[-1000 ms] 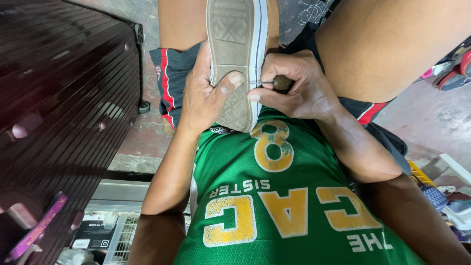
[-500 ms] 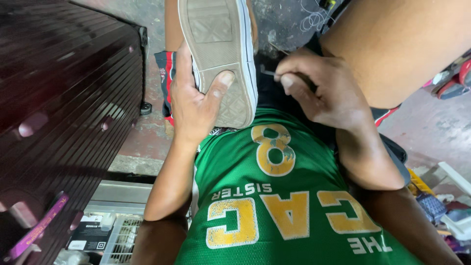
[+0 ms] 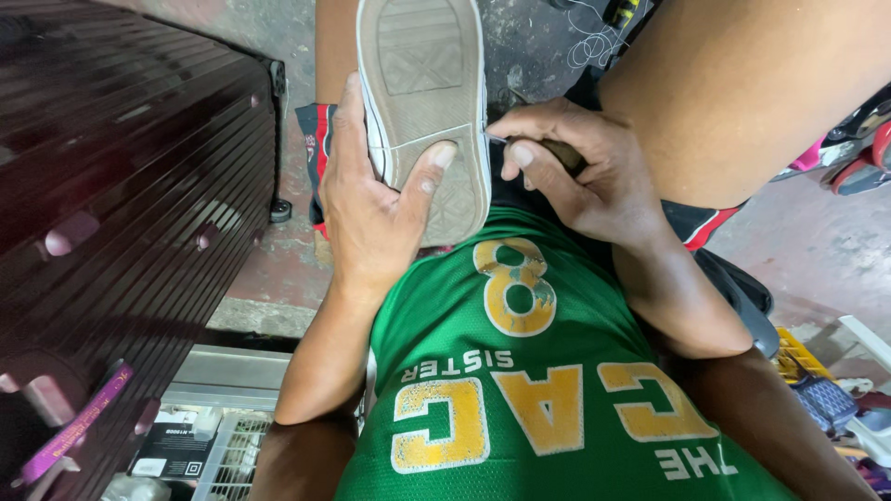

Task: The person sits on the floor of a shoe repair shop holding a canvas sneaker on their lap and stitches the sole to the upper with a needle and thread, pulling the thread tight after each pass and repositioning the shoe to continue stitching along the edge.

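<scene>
A worn sneaker (image 3: 422,83) with a pale grey sole faces up at me, heel toward my chest, resting against my green jersey. My left hand (image 3: 371,199) wraps its left side, thumb pressed flat on the sole near the heel. My right hand (image 3: 580,172) is closed around a dark-handled awl (image 3: 548,148) whose thin metal tip meets the sole's right edge. A white thread runs across the sole under my thumb.
A dark ribbed suitcase (image 3: 121,213) stands at my left. A wire rack with a dark box (image 3: 176,450) lies at the lower left. My bare knee (image 3: 742,83) fills the upper right, with shoes (image 3: 854,148) and a crate of items (image 3: 826,390) on the concrete floor behind.
The sneaker has shifted upward and slightly left in my grip. My right hand drew back from the sole, then brought the awl tip to the sole's right edge.
</scene>
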Tool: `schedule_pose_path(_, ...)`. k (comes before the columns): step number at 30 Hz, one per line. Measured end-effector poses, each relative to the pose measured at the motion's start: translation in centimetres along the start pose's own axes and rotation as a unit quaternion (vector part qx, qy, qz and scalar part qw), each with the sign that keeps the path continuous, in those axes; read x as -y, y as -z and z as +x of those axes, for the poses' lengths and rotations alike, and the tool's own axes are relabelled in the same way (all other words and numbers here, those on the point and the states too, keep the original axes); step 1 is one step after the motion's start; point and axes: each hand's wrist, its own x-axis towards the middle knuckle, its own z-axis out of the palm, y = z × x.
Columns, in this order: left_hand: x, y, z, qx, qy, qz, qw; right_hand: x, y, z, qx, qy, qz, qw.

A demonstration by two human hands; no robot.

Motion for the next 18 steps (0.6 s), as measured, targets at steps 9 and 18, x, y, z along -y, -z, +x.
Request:
schedule_pose_path(9, 1.3, -0.3, 0.6, 0.066, -0.006, -0.156, 0.986, 0.7, 0.5, 0.3, 0.001, 0.066, -0.064, 0.996)
schedule_pose_path(18, 2.5, -0.6, 0.7, 0.088, 0.002, -0.235, 0.968, 2.0, 0.5, 0.5, 0.011, 0.081, -0.080, 0.993)
